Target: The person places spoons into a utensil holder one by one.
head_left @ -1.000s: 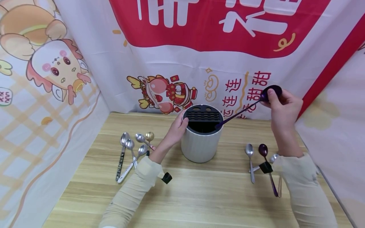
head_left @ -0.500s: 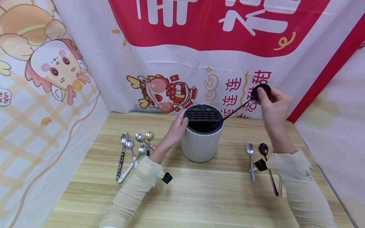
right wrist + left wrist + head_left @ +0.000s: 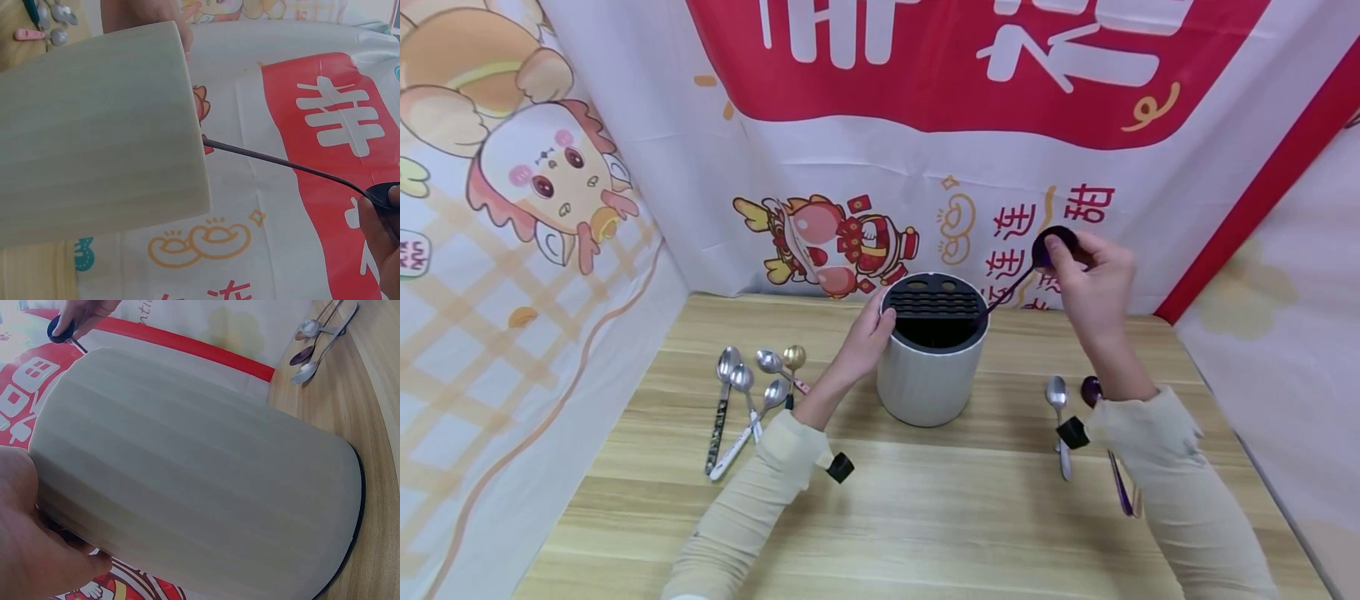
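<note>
A white ribbed utensil holder (image 3: 928,387) with a black slotted lid (image 3: 934,292) stands upright on the table. My left hand (image 3: 863,337) holds its upper left side, the thumb at the rim. To the right, my right hand (image 3: 1093,279) pinches a dark purple spoon (image 3: 1015,283) by its bowl. The spoon slants down leftward, and its handle end passes over the rim into the lid's large opening, where the tip is hidden. In the right wrist view, the spoon's thin handle (image 3: 281,161) reaches behind the holder's rim.
Several spoons (image 3: 741,379) with patterned handles lie on the wooden table (image 3: 910,517) at left. On the right lie a silver spoon (image 3: 1057,392) and a purple spoon (image 3: 1120,487), partly hidden by the right sleeve. A printed cloth (image 3: 700,200) hangs close behind the holder.
My right hand has moved left toward the holder with the spoon, and the handle now stands steeper, its end deeper in the opening. My left hand and the holder stay put.
</note>
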Tool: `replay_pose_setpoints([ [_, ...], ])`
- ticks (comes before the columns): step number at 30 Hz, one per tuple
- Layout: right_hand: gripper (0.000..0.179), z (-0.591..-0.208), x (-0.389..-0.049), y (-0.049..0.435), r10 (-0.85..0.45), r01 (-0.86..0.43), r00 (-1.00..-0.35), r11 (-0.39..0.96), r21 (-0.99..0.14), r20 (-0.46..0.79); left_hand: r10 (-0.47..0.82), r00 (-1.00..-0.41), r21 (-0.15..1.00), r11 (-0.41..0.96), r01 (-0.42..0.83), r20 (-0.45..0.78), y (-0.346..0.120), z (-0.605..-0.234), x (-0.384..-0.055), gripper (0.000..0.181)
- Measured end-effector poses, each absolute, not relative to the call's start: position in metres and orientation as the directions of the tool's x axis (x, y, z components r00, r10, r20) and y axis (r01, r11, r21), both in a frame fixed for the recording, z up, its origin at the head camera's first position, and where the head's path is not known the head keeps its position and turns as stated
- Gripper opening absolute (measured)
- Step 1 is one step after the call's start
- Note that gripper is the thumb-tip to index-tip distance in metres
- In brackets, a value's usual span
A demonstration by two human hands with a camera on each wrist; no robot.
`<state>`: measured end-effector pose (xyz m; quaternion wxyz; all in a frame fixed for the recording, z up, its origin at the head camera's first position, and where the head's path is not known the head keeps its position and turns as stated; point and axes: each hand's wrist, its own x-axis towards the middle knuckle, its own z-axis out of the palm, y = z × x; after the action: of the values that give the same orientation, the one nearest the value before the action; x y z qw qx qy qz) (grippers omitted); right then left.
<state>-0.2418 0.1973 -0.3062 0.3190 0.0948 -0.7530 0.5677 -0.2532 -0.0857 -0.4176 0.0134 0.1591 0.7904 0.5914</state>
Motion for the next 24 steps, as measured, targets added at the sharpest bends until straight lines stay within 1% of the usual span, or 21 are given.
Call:
replay_pose_setpoints([
  [5,0.023,-0.31,-0.244,0.191,0.174,-0.507,-0.784,0.376,-0.776,0.596,0.267,-0.946,0.938,0.242,0.25,0.183,-0.085,-0.417,-0.254,0.051],
  [13,0.022,-0.32,-0.248,0.184,0.119,-0.511,-0.793,0.403,-0.759,0.597,0.276,-0.945,0.94,0.238,0.246,0.177,-0.085,-0.418,-0.255,0.051],
  [16,0.022,-0.322,-0.249,0.181,0.11,-0.509,-0.799,0.398,-0.763,0.591,0.289,-0.944,0.942,0.243,0.233,0.159,-0.086,-0.412,-0.252,0.052],
  [20,0.02,-0.324,-0.249,0.178,0.093,-0.513,-0.805,0.387,-0.766,0.586,0.28,-0.946,0.939,0.25,0.235,0.162,-0.085,-0.412,-0.251,0.052],
  [24,0.018,-0.328,-0.251,0.174,0.078,-0.524,-0.796,0.408,-0.748,0.6,0.267,-0.947,0.935,0.25,0.25,0.181,-0.085,-0.417,-0.253,0.051],
])
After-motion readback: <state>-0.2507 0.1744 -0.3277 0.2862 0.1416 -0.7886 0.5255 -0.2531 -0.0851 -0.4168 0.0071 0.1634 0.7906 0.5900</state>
